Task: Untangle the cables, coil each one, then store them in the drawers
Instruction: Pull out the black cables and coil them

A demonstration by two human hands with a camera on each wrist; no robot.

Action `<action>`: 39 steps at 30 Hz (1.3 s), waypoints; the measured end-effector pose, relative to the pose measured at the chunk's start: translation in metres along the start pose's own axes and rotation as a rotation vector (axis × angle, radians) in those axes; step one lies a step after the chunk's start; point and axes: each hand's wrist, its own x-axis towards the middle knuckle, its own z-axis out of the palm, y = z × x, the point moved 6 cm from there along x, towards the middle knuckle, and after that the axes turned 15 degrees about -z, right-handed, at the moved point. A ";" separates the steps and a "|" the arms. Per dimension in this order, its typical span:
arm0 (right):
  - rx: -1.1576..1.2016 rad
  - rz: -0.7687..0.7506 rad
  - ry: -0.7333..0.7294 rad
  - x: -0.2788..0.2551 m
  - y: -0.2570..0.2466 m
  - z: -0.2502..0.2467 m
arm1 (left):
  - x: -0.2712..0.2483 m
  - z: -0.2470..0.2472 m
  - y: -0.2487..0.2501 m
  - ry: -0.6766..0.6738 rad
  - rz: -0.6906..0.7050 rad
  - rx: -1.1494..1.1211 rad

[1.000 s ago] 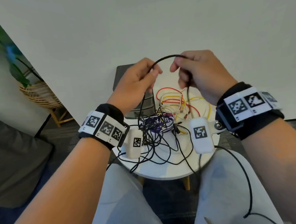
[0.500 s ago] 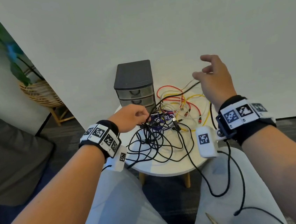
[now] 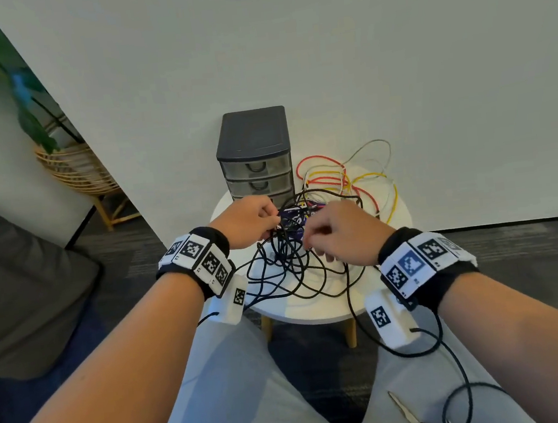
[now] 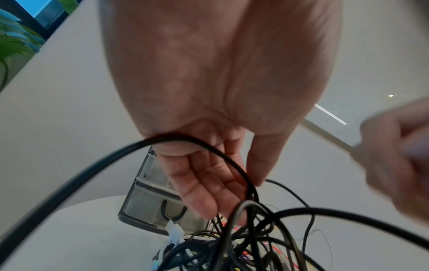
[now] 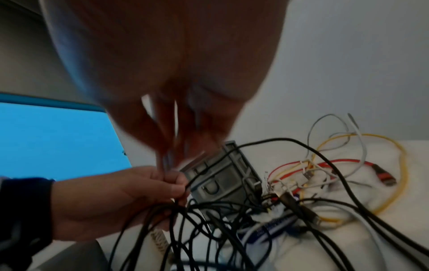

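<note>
1. Head view: a small round white table [image 3: 318, 307] stands against the wall, with a dark drawer unit [image 3: 254, 158] at its back edge, its three drawers all pushed in. A tangle of black cables [image 3: 289, 262] covers the middle of the tabletop, and looser red, yellow and white cables [image 3: 346, 176] lie to the right of the drawers. The left hand [image 3: 245, 220] sits at the left of the black tangle with its fingers curled onto strands of it. The right hand [image 3: 338, 232] is over the right side of the tangle, fingers curled down into it — what they grip is hidden from here. One black cable [image 3: 458, 361] trails off the table edge across the person's lap, and a pair of scissors [image 3: 409, 414] lies on the right thigh.

2. Left wrist view: the left hand [image 4: 209, 174] has its fingers bent down towards the black cables [image 4: 243, 238], and one thick black strand loops across the palm. The drawer unit [image 4: 148, 207] is just behind the fingers. The right hand [image 4: 394, 155] is blurred at the right edge.

3. Right wrist view: the right hand [image 5: 176, 110] is badly blurred — I cannot tell whether it holds anything. The left hand [image 5: 120, 199] pinches a bunch of black cables [image 5: 185, 229] beside the drawer unit [image 5: 223, 181]. The red, yellow and white cables [image 5: 325, 170] lie to the right.
</note>
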 end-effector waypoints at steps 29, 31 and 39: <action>-0.141 0.033 0.450 0.027 0.010 -0.037 | -0.018 0.009 0.049 -0.073 0.195 -0.337; -0.102 0.100 0.503 0.028 0.012 -0.050 | -0.016 0.016 0.037 -0.070 0.169 -0.381; 0.972 0.461 0.667 0.034 0.017 -0.075 | -0.014 0.022 0.036 -0.099 0.210 -0.425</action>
